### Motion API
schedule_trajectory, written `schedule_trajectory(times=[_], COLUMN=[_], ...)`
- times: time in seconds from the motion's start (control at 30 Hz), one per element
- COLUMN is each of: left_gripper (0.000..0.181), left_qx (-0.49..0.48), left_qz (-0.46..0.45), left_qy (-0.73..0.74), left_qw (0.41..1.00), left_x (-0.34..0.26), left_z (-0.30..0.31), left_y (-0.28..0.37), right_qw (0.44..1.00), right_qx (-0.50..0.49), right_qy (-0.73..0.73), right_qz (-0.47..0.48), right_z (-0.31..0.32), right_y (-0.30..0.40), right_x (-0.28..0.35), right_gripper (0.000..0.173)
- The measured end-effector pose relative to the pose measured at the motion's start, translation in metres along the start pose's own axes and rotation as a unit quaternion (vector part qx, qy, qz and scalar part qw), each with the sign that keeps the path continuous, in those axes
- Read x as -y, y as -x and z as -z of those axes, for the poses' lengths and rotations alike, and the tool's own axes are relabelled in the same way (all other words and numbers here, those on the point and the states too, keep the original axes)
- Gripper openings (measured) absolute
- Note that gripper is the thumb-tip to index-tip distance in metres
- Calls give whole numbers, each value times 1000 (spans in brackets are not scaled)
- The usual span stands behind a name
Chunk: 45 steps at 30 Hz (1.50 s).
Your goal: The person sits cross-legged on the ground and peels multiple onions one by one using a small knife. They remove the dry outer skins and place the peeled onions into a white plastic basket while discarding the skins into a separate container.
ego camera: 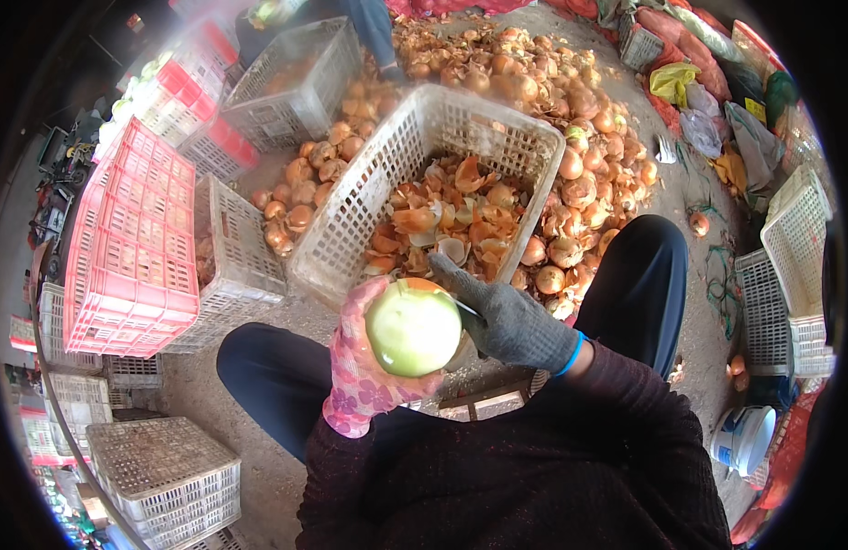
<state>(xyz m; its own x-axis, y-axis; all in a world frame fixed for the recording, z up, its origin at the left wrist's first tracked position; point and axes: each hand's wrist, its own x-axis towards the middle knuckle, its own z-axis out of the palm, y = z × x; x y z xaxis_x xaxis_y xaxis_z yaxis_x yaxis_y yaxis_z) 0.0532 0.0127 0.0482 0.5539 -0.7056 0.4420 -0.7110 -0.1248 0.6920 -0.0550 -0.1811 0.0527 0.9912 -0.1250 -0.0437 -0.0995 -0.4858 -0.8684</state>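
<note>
A large onion [411,331], mostly bare and pale green, rests in my left hand [359,378], which wears a pink flowered glove. A strip of orange skin [424,284] still shows along its far edge. My right hand [517,324], in a grey knit glove, grips a small knife [467,309]; a short piece of blade shows beside the onion, and the handle is hidden in the fist. Just beyond both hands stands a white plastic crate [341,210] holding loose onion skins [458,213].
Unpeeled onions [579,185] lie heaped around the crate. Pink crates [132,240] and grey crates [242,240] stand at the left. Another person's leg [372,34] is at the far side. White crates [799,240], a white bucket [744,440] and green twine [722,289] are at the right.
</note>
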Motion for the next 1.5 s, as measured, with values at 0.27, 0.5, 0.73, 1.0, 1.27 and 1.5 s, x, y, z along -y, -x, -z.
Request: schedule_trajectory(times=[0.27, 0.5, 0.73, 1.0, 1.27, 1.5], left_gripper=[124, 125, 94, 84, 83, 84], left_qx=[-17, 23, -130, -108, -37, -70], left_qz=[-46, -1, 203, 281, 255, 262], left_qy=[38, 65, 628, 775, 783, 721], left_qw=[998, 998, 740, 555, 567, 637], left_x=[6, -1, 24, 29, 30, 24], left_z=[12, 6, 3, -8, -12, -24], left_y=[-3, 0, 8, 5, 6, 11], right_qw=[925, 953, 868, 777, 891, 968], right_qx=[-13, -78, -267, -143, -76, 67], right_qy=[-332, -263, -400, -567, -426, -233], right_qz=[-186, -130, -119, -234, -137, -58], right_z=[32, 24, 48, 51, 47, 18], right_y=[-16, -8, -21, -36, -27, -20], right_x=[-36, 11, -9, -86, -49, 6], right_gripper=[47, 32, 29, 26, 44, 47])
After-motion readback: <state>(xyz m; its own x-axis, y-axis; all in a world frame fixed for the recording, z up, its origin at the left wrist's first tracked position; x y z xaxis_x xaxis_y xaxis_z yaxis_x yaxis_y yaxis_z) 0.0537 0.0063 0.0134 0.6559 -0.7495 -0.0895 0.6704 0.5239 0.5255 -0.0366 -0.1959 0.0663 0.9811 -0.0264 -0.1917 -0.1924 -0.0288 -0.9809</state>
